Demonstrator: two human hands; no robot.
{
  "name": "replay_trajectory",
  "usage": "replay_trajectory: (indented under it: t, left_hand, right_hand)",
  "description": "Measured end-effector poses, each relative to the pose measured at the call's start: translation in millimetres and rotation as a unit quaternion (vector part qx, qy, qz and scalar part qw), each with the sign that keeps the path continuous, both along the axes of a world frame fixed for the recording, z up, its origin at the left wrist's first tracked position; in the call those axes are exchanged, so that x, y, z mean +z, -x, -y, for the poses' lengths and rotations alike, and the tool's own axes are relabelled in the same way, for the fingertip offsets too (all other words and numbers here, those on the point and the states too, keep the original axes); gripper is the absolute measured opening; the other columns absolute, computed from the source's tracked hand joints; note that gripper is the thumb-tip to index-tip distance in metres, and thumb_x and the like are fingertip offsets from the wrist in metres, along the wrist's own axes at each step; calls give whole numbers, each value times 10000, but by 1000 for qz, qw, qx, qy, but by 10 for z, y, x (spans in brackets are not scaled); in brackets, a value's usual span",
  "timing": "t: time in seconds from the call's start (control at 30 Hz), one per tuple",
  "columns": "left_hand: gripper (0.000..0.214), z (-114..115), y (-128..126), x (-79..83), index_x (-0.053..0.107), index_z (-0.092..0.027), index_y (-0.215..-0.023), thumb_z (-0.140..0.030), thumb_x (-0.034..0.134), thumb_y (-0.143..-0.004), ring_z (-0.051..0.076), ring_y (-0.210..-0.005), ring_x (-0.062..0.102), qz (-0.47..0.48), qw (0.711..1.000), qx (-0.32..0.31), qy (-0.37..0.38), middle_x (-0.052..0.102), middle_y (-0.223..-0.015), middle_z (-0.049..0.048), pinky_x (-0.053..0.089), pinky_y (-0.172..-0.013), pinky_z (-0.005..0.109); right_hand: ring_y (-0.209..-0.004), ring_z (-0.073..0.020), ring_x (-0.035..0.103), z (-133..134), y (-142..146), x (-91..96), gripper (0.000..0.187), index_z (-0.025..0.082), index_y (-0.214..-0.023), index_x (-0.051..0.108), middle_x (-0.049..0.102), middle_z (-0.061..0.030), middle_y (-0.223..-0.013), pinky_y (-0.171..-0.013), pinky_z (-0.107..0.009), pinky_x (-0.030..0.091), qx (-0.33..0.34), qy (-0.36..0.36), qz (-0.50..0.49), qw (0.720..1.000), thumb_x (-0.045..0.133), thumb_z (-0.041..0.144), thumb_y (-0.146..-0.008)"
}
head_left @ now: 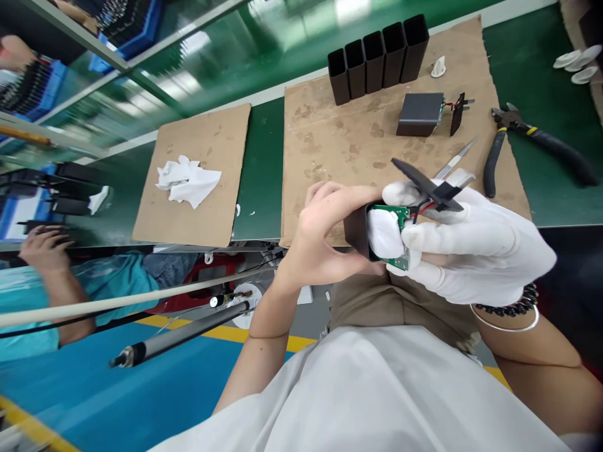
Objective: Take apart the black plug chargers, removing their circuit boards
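My left hand [318, 235], bare, wraps round a black rectangular case [357, 229] whose open end faces right. A green circuit board [398, 257] with a white pad [384, 232] on it sticks out of that end. My right hand [480, 242], in a white glove, has its fingers closed on the board's edge. Red and black wires run from the board to a flat black end cap [424, 182], which rests across the gloved fingers. Beyond the glove shows a pointed metal blade [456, 158]; whether the hand holds it, I cannot tell.
On the cardboard [325, 138] stand several black cases [374, 63], a case with its board and cap [421, 114], and a white piece [438, 67]. Cutting pliers [511, 119] lie right. White cloths [188, 179] lie left. A co-worker's hand [47, 248] is far left.
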State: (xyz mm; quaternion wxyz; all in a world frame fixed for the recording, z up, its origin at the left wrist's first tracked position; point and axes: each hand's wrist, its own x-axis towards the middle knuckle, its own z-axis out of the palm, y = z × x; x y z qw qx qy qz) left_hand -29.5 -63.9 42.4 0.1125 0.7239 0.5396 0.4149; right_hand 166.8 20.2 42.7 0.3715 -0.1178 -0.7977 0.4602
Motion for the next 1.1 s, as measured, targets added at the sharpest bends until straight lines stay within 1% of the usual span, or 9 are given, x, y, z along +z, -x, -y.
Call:
replay_trajectory:
  t: [0.13, 0.3, 0.4, 0.53, 0.63, 0.73, 0.83, 0.93, 1.1]
  left_hand:
    - [679, -52, 15, -92, 635, -282, -1274, -569, 851, -698, 285, -995, 683, 29, 999, -12, 6, 749, -1156, 58, 522, -949, 467]
    - [791, -116, 15, -266, 655, -228, -1262, -630, 890, -622, 332, -1119, 703, 104, 993, -6, 58, 746, -1212, 110, 553, -996, 465]
    - [803, -145, 7, -356, 667, -206, -1247, -608, 917, -598, 340, -1158, 711, 215, 970, -33, 105, 750, -1218, 126, 566, -1019, 459]
    - [859, -189, 1, -406, 681, -206, -1245, -598, 952, -531, 357, -1176, 717, 330, 910, -137, 210, 776, -1146, 122, 582, -1010, 446]
    - [876, -215, 1, -390, 719, -218, -1183, -628, 966, -449, 383, -1121, 741, 370, 857, -214, 289, 797, -1045, 112, 615, -949, 462]
    - [845, -211, -12, -359, 719, -226, -1173, -730, 890, -516, 373, -1031, 772, 384, 829, -249, 320, 803, -985, 108, 637, -869, 463]
    - [821, -190, -92, -345, 700, -219, -1195, -733, 863, -574, 339, -1073, 761, 341, 883, -167, 275, 790, -1101, 117, 620, -919, 437]
    - [684, -209, -275, -384, 675, -206, -1220, -523, 910, -661, 291, -1148, 723, 239, 958, -1, 156, 760, -1217, 118, 568, -1015, 405]
    - [453, -366, -613, -567, 647, -194, -1204, -256, 779, -775, 242, -1048, 717, 88, 978, 185, -26, 780, -1142, 83, 494, -1049, 407]
  right_hand:
    - [-1280, -223, 650, -45, 23, -18, 236, 289, -913, 668, 759, 6, -1017, -1022, -381, 564, -21, -127, -36, 991, 691, 62, -851]
    - [-1105, -263, 716, -121, -18, -26, 212, 286, -1065, 733, 766, -22, -1074, -916, -389, 604, 4, -143, 73, 987, 749, 192, -875]
    - [-1025, -237, 753, -163, -122, 13, 318, 306, -1181, 759, 758, -10, -1227, -890, -337, 621, -33, -105, 95, 989, 792, 321, -865]
    - [-1108, -195, 739, -239, -219, 45, 353, 327, -1225, 754, 772, 50, -1207, -1005, -319, 596, -186, -20, 29, 982, 773, 244, -883]
    - [-1218, -209, 698, -312, -207, 3, 480, 333, -1287, 718, 734, 50, -1303, -1038, -323, 600, -79, 37, 52, 995, 830, 250, -827]
    - [-1071, -211, 765, -362, -167, -72, 391, 364, -1195, 757, 778, 64, -1190, -900, -320, 670, 26, 167, 77, 983, 827, 254, -826]
    - [-1006, -225, 783, -367, -135, -99, 339, 359, -1090, 790, 795, 68, -1120, -883, -342, 684, -17, 200, 55, 978, 852, 222, -786]
    - [-984, -254, 787, -335, -112, -38, 265, 323, -1017, 810, 808, 44, -1056, -898, -379, 683, -122, 122, 74, 982, 858, 225, -775]
    - [-936, -258, 788, -236, -8, 54, 269, 248, -1079, 797, 811, -20, -1055, -867, -383, 676, -272, -49, 165, 947, 831, 260, -813]
